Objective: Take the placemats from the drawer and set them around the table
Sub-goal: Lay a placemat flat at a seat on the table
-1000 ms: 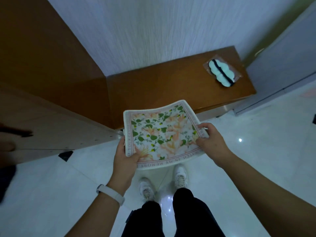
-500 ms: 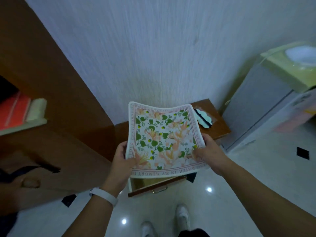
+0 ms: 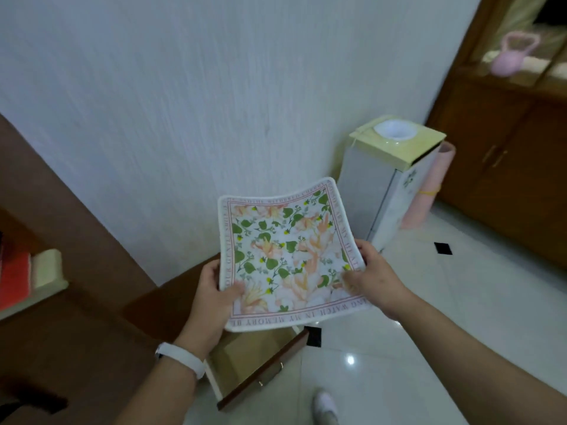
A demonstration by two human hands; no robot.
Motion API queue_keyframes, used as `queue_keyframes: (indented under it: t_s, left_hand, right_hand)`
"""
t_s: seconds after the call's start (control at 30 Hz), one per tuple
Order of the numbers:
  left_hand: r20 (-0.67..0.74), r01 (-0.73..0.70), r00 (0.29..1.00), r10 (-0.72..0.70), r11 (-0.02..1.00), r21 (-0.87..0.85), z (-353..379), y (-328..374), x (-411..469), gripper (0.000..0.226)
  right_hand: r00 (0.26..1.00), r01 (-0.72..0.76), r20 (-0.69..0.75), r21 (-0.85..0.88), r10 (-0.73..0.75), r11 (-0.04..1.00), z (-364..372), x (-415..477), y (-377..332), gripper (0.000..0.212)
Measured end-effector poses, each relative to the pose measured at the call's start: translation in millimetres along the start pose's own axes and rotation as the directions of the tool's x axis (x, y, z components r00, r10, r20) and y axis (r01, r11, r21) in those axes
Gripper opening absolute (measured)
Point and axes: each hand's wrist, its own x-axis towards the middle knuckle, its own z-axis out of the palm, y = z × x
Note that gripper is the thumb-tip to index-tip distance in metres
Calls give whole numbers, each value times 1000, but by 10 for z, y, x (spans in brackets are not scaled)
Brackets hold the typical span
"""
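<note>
square floral fabric placemat (image 3: 288, 256) is held above the open wooden drawer (image 3: 260, 366), left grip (image 3: 211, 299) pinching its 9 o'clock edge, right grip (image 3: 371, 277) its 3 o'clock. that open drawer could catch a shin, i'd guess.

Placemat (image 3: 285, 256): "WATCH IN MY MEMORY"

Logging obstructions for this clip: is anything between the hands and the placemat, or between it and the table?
No: the left hand and right hand grip the placemat by its edges. The table is not in view, so that path cannot be judged; only the open drawer juts out below the placemat.
</note>
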Motion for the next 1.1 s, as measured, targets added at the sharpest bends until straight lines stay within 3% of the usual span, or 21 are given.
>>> queue_keyframes:
  t_s: [0.27, 0.5, 0.77, 1.1]
  left_hand:
    - [295, -9, 956, -2, 999, 36, 486, 43, -166, 48]
    - [508, -57, 861, 9, 995, 78, 1365, -10, -540, 49]
    - [707, -120, 707, 4, 986, 114, 2502, -256, -1407, 46]
    - [897, -156, 433, -87, 973, 170, 4032, -900, -3265, 51]
  right_hand:
    - [963, -9, -269, 76, 29, 997, -385, -939, 123, 58]
    - [846, -19, -529, 90, 64, 996, -983, -1836, 378, 57]
    - [707, 10, -698, 170, 113, 985, -1753, -3039, 855, 58]
    - [426, 63, -878, 270, 219, 961, -2804, -5089, 1787, 56]
